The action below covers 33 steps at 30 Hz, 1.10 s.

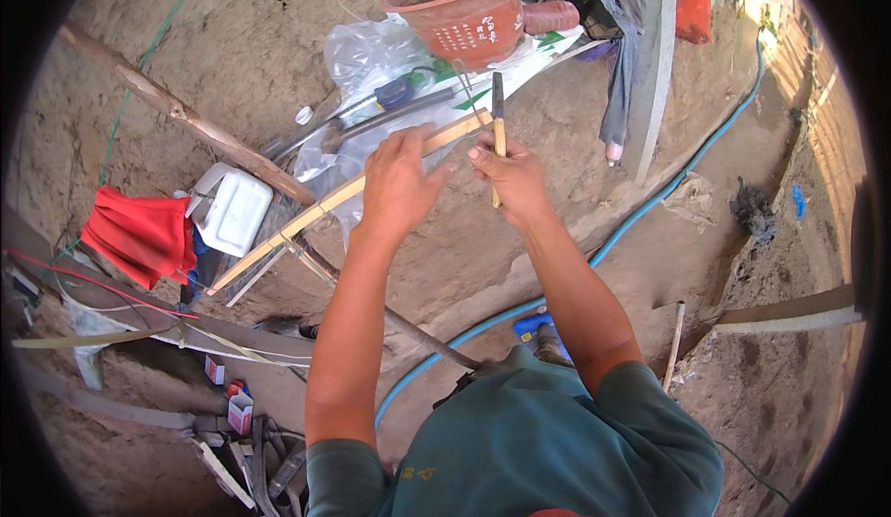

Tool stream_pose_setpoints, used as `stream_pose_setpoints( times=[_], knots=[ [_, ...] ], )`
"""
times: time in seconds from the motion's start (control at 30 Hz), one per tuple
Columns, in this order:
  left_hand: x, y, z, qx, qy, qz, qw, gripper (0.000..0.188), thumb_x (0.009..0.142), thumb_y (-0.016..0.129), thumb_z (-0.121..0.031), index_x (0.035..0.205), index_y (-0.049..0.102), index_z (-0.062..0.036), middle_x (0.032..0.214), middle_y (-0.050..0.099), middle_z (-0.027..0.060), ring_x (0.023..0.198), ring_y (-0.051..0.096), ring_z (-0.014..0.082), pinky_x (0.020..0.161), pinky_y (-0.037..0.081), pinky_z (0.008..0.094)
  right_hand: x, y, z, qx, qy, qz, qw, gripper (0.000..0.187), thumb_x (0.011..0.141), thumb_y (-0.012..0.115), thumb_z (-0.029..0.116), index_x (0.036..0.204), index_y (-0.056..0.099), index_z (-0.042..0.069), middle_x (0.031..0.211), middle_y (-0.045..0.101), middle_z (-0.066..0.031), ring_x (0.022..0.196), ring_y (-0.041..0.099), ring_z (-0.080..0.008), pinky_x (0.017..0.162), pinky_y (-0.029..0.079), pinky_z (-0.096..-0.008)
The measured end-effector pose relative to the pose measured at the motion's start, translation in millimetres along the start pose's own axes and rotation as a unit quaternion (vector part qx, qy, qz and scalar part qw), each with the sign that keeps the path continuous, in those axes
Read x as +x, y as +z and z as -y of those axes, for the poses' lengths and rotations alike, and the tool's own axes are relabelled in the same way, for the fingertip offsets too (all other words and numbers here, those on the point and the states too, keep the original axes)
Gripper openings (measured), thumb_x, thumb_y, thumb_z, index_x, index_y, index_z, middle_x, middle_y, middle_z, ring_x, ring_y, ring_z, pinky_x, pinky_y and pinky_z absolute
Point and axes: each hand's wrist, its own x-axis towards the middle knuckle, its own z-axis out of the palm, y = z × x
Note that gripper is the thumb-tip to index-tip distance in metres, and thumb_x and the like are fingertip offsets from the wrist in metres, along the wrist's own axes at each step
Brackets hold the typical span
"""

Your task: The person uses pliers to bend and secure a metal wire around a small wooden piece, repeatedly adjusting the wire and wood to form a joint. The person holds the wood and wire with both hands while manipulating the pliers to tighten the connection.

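Note:
A long, pale wooden strip (320,209) slants up from lower left to the middle. My left hand (399,178) is closed over it near its upper end, with the fingers across the top and the thumb toward the right. In my right hand (515,178) is a slim tool with a wooden handle (499,138) and a dark, narrow metal end pointing away from me; its exact kind is not clear. The tool stands just right of the strip's tip. A thin bent wire (467,90) reaches down to that tip.
A terracotta-coloured flowerpot (469,20) with a plant stands beyond my hands, beside clear plastic (371,53). At left are a white container (236,213), a red cloth (139,237) and a wooden pole (176,109). A blue hose (640,215) curves across the earth ground.

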Motion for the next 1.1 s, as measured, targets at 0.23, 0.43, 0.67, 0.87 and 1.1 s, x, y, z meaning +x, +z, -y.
stream_pose_setpoints(
  times=[0.23, 0.43, 0.67, 0.87, 1.1],
  knots=[
    [9, 2, -13, -0.034, 0.048, -0.035, 0.998, 0.043, 0.087, 0.080, -0.014, 0.128, 0.070, -0.0051, 0.129, 0.068, 0.0172, 0.122, 0.063, 0.0379, 0.105, 0.050, 0.0469, 2, -7, 7, -0.063, 0.029, 0.052, 0.996, 0.024, 0.095, 0.080, 0.011, 0.112, 0.071, -0.003, 0.087, 0.068, -0.0037, 0.074, 0.061, -0.0113, 0.068, 0.051, -0.0285],
    [-16, -1, -32, 0.026, 0.050, -0.118, 0.991, 0.023, 0.087, 0.080, -0.009, 0.109, 0.075, -0.0049, 0.116, 0.072, 0.0138, 0.103, 0.070, 0.0351, 0.089, 0.055, 0.0442, -8, -17, 25, 0.005, 0.078, 0.053, 0.996, 0.026, 0.096, 0.080, 0.016, 0.111, 0.068, -0.002, 0.088, 0.069, -0.0058, 0.076, 0.065, -0.0141, 0.070, 0.056, -0.0300],
    [-34, 41, -43, -0.202, -0.117, -0.025, 0.972, 0.020, 0.104, 0.065, -0.019, 0.112, 0.072, -0.0013, 0.094, 0.074, 0.0153, 0.078, 0.072, 0.0277, 0.070, 0.057, 0.0396, -3, -21, 32, 0.014, 0.114, 0.078, 0.990, 0.025, 0.095, 0.078, 0.015, 0.110, 0.068, -0.003, 0.084, 0.066, -0.0062, 0.076, 0.065, -0.0155, 0.069, 0.055, -0.0313],
    [-20, 67, -41, -0.493, -0.262, -0.018, 0.829, 0.027, 0.108, 0.062, -0.022, 0.111, 0.072, 0.0025, 0.090, 0.074, 0.0070, 0.070, 0.062, 0.0102, 0.059, 0.050, 0.0268, 2, -25, 27, 0.015, 0.105, 0.093, 0.990, 0.020, 0.092, 0.074, 0.006, 0.109, 0.071, -0.005, 0.087, 0.069, -0.0071, 0.072, 0.061, -0.0139, 0.064, 0.050, -0.0294],
    [-12, 63, -40, -0.555, -0.324, 0.037, 0.765, 0.023, 0.104, 0.068, -0.022, 0.102, 0.071, 0.0008, 0.084, 0.072, 0.0053, 0.067, 0.060, 0.0084, 0.055, 0.046, 0.0246, 0, -23, 31, -0.045, 0.069, 0.089, 0.993, 0.016, 0.093, 0.075, 0.004, 0.106, 0.073, -0.005, 0.086, 0.071, -0.0068, 0.073, 0.061, -0.0108, 0.063, 0.050, -0.0265]
  ],
)
